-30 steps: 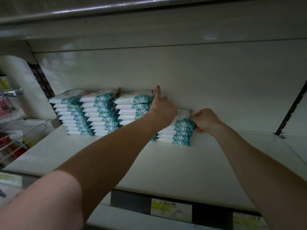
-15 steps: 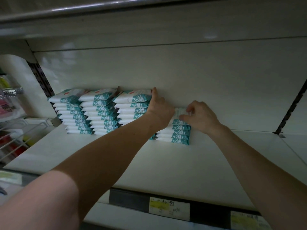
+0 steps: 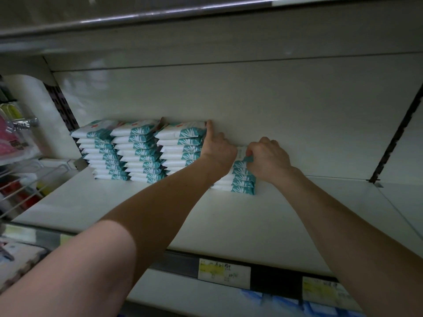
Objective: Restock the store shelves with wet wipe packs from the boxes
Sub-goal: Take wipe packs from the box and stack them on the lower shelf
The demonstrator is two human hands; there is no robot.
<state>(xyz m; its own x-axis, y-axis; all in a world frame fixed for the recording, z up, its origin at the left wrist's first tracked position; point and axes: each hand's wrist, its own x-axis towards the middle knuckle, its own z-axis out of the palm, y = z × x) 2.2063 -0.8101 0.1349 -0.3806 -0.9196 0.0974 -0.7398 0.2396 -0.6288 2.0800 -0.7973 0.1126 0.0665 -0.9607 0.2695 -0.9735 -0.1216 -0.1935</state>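
Three tall stacks of white and teal wet wipe packs (image 3: 137, 152) stand against the back wall of the white shelf (image 3: 160, 213). A shorter fourth stack (image 3: 242, 181) sits to their right. My left hand (image 3: 217, 149) rests against the right side of the third stack, index finger pointing up along its top pack. My right hand (image 3: 267, 160) is on top of the short stack, fingers curled round the edge of the top pack (image 3: 241, 153).
The shelf above overhangs with a metal front rail (image 3: 160, 12). Price labels (image 3: 224, 271) line the shelf's front edge. A wire rack with hanging goods (image 3: 20, 161) stands at the left. A black slotted upright (image 3: 393, 143) marks the right bay edge.
My right hand has moved from the right side of the short stack up onto its top pack, fingers curling over it. My left hand stayed against the third stack.
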